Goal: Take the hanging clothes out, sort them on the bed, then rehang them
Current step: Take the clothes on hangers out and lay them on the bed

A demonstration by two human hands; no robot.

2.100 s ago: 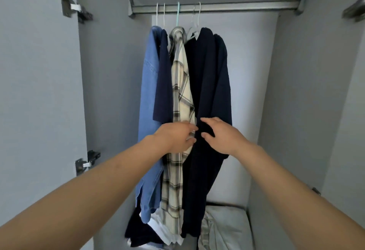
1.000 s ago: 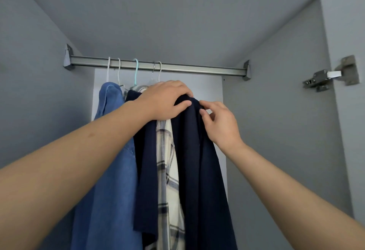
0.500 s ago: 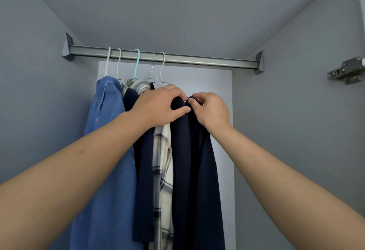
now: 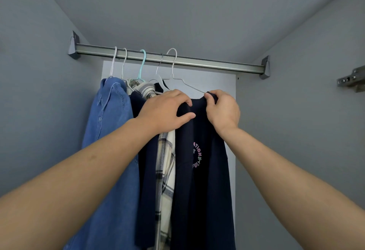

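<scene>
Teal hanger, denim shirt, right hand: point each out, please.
teal hanger (image 4: 142,66), head view, on its hook
denim shirt (image 4: 110,115), head view, on its upper front
right hand (image 4: 224,109), head view, on its back

Rail (image 4: 217,65) bare rightward — hangers (image 4: 142,66) and shirts (image 4: 110,131) crowd its left.

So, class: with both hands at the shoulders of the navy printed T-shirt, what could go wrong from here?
1. The right hand pinches only fabric, so the navy T-shirt may slide off its white wire hanger.
2. The left hand lies against the plaid shirt; lifting could drag it along the rail.
</scene>
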